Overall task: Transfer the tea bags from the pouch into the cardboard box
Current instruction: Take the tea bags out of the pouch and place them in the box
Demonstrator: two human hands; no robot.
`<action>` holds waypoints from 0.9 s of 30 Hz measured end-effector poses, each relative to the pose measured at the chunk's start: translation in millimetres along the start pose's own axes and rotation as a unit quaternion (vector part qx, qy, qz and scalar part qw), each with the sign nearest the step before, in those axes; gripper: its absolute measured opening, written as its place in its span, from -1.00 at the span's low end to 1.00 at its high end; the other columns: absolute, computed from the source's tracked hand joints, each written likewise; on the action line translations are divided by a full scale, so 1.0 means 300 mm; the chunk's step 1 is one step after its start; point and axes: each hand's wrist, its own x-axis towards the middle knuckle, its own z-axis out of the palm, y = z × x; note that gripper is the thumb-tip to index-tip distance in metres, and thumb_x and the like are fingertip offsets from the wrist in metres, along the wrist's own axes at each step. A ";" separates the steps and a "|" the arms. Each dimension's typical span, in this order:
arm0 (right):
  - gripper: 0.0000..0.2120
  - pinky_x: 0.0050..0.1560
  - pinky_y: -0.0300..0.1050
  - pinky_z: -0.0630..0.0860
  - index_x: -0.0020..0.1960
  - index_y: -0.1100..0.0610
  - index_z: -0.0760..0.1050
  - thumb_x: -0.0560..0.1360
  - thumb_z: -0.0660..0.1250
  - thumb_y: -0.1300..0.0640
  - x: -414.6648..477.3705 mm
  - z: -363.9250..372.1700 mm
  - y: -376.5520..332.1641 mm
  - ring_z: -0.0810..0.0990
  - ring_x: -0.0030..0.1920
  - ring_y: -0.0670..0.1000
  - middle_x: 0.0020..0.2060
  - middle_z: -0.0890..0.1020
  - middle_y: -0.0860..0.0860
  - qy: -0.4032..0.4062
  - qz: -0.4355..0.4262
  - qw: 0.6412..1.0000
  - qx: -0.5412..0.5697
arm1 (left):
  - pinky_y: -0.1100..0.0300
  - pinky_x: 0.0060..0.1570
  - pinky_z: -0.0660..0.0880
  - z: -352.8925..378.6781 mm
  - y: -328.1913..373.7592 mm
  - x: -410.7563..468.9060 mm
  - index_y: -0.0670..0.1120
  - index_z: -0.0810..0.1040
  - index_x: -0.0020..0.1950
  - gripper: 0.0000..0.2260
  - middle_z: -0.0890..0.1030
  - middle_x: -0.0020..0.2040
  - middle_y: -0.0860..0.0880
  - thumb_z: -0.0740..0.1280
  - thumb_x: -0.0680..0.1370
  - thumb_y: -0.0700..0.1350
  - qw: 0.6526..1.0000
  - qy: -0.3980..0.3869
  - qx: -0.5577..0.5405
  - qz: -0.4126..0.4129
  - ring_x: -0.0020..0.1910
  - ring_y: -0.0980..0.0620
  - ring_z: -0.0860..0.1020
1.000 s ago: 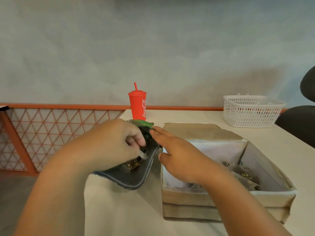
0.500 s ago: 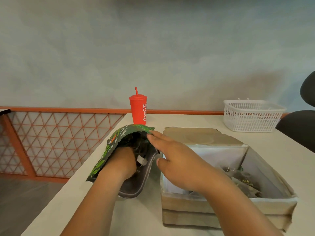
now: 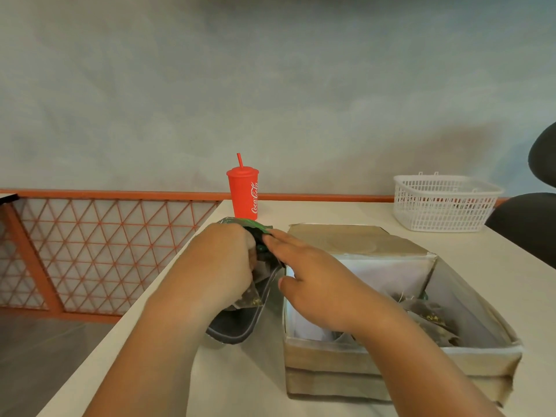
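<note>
Left hand (image 3: 222, 266) is grasping translucent tea bag (image 3: 251, 298) in curled fingers at dark foil pouch (image 3: 234, 326) mouth; right hand (image 3: 316, 287), fingers released, is touching the rim.

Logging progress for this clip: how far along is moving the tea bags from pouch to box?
Done: several translucent tea bags lie in the white-lined brown cardboard box. In hand: the left hand grips a tea bag at the mouth of the dark, green-printed pouch, which the right hand steadies with straight fingers. Left: dropping that bag in the box; the pouch's remaining contents are hidden.
</note>
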 end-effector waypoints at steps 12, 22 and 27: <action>-0.69 -0.04 -0.35 0.40 0.14 0.08 0.55 0.51 0.18 0.33 0.004 -0.007 0.026 0.47 0.01 -0.09 0.00 0.57 -0.06 -0.016 0.011 0.995 0.102 | 0.42 -0.36 0.40 -0.127 -0.099 -0.114 0.22 0.62 -0.25 -0.75 0.61 -0.34 0.24 0.41 0.43 -0.17 0.947 0.009 -0.294 0.126 -0.33 0.30 0.51; -0.43 -0.44 -0.26 0.50 0.04 0.10 0.56 0.33 0.18 -0.33 -0.028 -0.079 -0.012 0.58 -0.37 -0.02 -0.24 0.64 0.05 -0.040 0.079 0.850 0.519 | 0.07 -0.20 0.54 -0.112 -0.054 -0.116 0.14 0.62 -0.18 -0.81 0.65 -0.28 0.06 0.41 0.42 -0.18 0.900 0.070 -0.398 0.161 -0.27 0.01 0.57; -0.90 -0.44 -0.36 0.46 -0.05 0.14 0.57 0.47 0.32 0.26 -0.047 -0.111 -0.018 0.54 -0.43 -0.08 -0.31 0.56 0.04 0.014 0.044 0.876 0.480 | 0.31 -0.31 0.44 -0.101 -0.031 -0.107 0.13 0.62 -0.21 -0.79 0.60 -0.37 0.15 0.40 0.42 -0.21 0.892 0.079 -0.412 0.168 -0.39 0.22 0.49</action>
